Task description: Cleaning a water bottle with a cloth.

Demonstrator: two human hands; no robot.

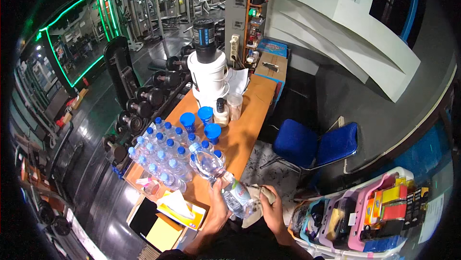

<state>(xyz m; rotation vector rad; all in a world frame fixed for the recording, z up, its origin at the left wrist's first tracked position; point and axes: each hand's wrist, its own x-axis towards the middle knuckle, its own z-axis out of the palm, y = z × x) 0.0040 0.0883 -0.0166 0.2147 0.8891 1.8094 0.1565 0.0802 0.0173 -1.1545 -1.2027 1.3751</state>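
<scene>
A large clear plastic bottle [236, 195] with a pale blue cap and a printed label is tilted in front of me, its cap end pointing away. My left hand [219, 202] grips its side. In my right hand [272, 209] is a beige cloth [255, 215], pressed around the bottle's base. Just past the held bottle, several small clear water bottles [162, 157] with blue caps stand in rows on the wooden table [248, 134]. Several blue cups [212, 131] are behind them, near a small jar [221, 116] with a black lid and a clear plastic cup [235, 105].
White buckets [207, 76] with a black tub [204, 35] on top stand at the table's far end. A tissue box [183, 211] is at the near left. Dumbbells [140, 108] line the left side. Right are a blue chair [295, 144] and plastic baskets [360, 220] of goods.
</scene>
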